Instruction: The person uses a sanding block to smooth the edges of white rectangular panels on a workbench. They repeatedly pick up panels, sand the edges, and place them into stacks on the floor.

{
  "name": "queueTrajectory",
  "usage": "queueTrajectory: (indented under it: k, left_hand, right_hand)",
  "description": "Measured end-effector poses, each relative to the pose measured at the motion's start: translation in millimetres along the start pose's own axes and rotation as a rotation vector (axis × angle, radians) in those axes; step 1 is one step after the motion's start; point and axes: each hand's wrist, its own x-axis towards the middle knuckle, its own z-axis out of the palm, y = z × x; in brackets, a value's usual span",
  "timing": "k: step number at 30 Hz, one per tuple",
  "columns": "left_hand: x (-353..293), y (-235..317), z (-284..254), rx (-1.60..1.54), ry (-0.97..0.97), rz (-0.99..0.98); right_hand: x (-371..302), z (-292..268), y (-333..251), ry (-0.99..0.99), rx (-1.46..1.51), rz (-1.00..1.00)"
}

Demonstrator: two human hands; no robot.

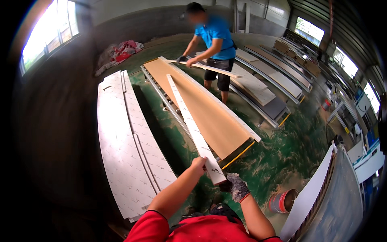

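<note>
A long, narrow white plank point(188, 117) printed with small marks slants away from me, its far part over a tan panel point(209, 117) on a roller table. My bare left hand point(199, 165) is closed around the plank's left edge near its close end. At that end's right corner, my right hand point(238, 188), in a grey knit glove, grips the plank; some of its fingers are hidden beneath. A second narrow white strip point(225, 109) runs along the panel's right edge. Across the table a co-worker point(213, 40) in a blue shirt holds another strip point(217, 70) with both hands.
Large white printed boards point(117, 141) lie stacked on my left. A red bucket point(284, 201) stands on the green, dusty floor at right, beside a grey-topped workbench point(336, 201). More boards point(258, 90) rest on roller tables behind the co-worker. Crumpled red and white sheeting point(121, 54) lies far left.
</note>
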Motion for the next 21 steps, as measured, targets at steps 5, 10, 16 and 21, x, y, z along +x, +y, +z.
queueTrajectory:
  k: [5, 10, 16, 21]
  left_hand:
    - [74.9, -32.0, 63.2, 0.041, -0.108, -0.039]
    - [153.0, -31.2, 94.1, 0.315, -0.324, 0.05]
    - [203.1, -34.7, 43.4, 1.248, -0.174, 0.274]
    - [190.8, -71.0, -94.7, 1.3, 0.057, 0.004]
  right_hand:
    - [66.4, -71.7, 6.3, 0.141, 0.276, -0.095]
    - [137.9, -112.4, -39.2, 0.446, 0.411, -0.048]
    - [298.9, -195.8, -50.5, 0.586, 0.522, -0.028]
    - [427.4, -260.7, -24.2, 0.429, 0.557, 0.168]
